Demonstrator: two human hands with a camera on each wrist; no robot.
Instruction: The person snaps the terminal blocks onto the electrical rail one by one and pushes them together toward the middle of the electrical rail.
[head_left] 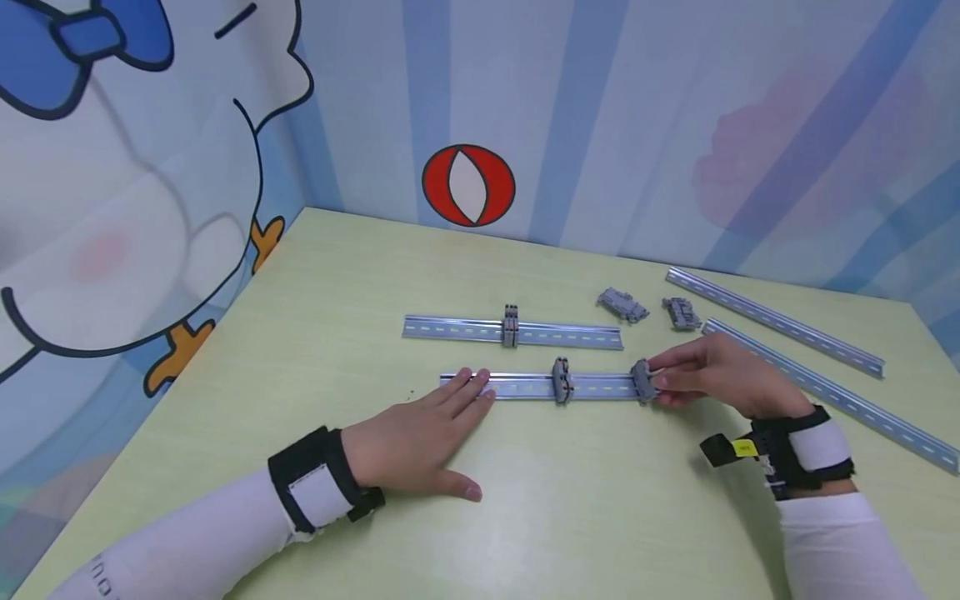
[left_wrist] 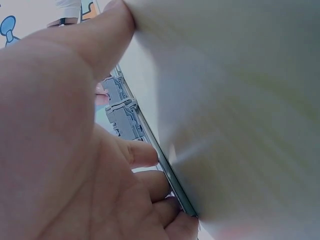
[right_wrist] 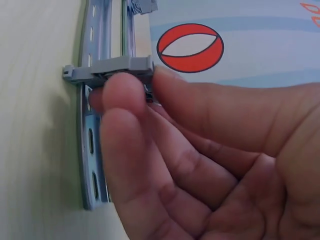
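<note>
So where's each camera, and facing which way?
Head: worn there, facing forward and down at the front silvery slotted metal rail, left hand and right hand.
Left wrist: worn there, facing that hand and rail.
Right wrist: worn there, facing that hand pinching a grey plastic block.
Head and right share the red-white ball drawing.

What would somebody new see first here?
Probably the red-and-white ball drawn on the wall behind the table, then the blue bow at the head view's upper left. Next, the nearer short rail, with the left hand resting on its left end and the right hand pinching a gray block near its right end.
</note>
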